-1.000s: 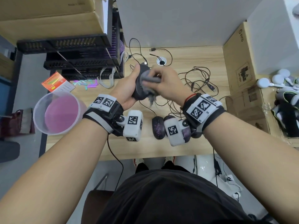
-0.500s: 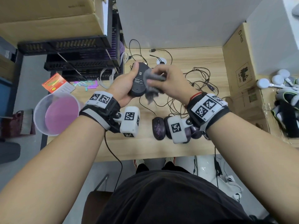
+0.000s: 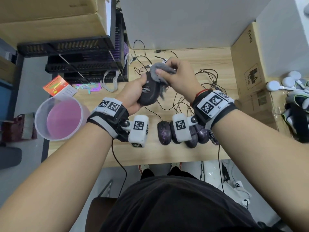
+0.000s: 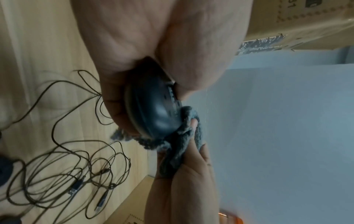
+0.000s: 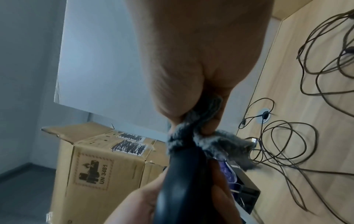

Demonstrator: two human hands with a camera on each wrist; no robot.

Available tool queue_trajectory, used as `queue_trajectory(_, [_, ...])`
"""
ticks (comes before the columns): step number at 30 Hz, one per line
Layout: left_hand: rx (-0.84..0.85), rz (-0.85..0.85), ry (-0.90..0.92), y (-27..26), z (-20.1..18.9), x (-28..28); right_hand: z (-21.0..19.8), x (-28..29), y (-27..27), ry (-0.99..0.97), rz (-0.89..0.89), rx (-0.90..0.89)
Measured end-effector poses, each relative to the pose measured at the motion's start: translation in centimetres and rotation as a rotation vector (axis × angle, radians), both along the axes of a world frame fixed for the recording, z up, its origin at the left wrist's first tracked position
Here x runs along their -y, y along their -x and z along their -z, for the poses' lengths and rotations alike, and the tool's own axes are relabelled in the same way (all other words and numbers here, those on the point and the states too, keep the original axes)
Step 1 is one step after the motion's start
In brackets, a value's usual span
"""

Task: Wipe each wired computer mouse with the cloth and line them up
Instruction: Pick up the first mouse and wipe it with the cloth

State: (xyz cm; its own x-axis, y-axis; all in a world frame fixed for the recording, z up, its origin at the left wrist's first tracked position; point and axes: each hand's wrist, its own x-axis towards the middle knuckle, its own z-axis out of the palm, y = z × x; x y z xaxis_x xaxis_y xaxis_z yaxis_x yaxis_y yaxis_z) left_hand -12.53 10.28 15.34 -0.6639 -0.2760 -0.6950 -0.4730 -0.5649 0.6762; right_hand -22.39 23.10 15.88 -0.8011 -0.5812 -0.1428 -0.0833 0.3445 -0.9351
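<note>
Mouse now turned underside up, left hand gripping it, right hand pinching cloth against its front

Black wired mouse, grey fuzzy cloth, purple-speckled dark mice, pale wood desk, pink-bottomed clear tub

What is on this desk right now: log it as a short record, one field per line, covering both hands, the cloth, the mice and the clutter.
left hand: grips a black mouse above the desk, underside label up
right hand: holds the grey cloth against the mouse's front end
lined-up mice: a row of dark speckled ones near the desk's front edge, partly hidden by the right wrist camera
cables: tangled loosely behind the row
left side: clear tub with pink base
right side: cardboard box
</note>
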Motion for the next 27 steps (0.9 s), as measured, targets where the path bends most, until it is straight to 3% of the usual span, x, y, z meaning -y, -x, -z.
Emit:
queue_trajectory(2, [-0.001, -0.036, -0.014, 0.2, -0.1, 0.1, -0.4, 0.2, -0.4, 0.024, -0.024, 0.025])
queue_trajectory(6, [-0.001, -0.137, -0.059, 0.5, -0.4, 0.8, -0.9, 0.2, -2.4, 0.018, -0.339, 0.099])
queue_trajectory(8, [-0.003, -0.195, -0.052, 0.5, -0.5, 1.3, -0.7, 0.0, -2.7, -0.018, -0.407, 0.051])
queue_trajectory(12, [-0.016, -0.168, -0.073, 0.5, -0.6, 0.9, 0.3, 0.1, -0.9, 0.003, -0.087, -0.010])
queue_trajectory(14, [-0.016, -0.190, -0.069, 0.6, -0.5, 0.4, 0.4, 0.4, -0.2, 0.004, -0.019, -0.080])
queue_trajectory(22, [0.025, -0.109, 0.005, 1.1, -1.2, -0.2, -0.1, 1.0, -2.7, -0.166, -0.466, -0.367])
queue_trajectory(27, [0.009, -0.026, -0.037, 1.0, -0.7, 0.3, -0.2, 0.3, -0.1, -0.104, -0.187, -0.309])
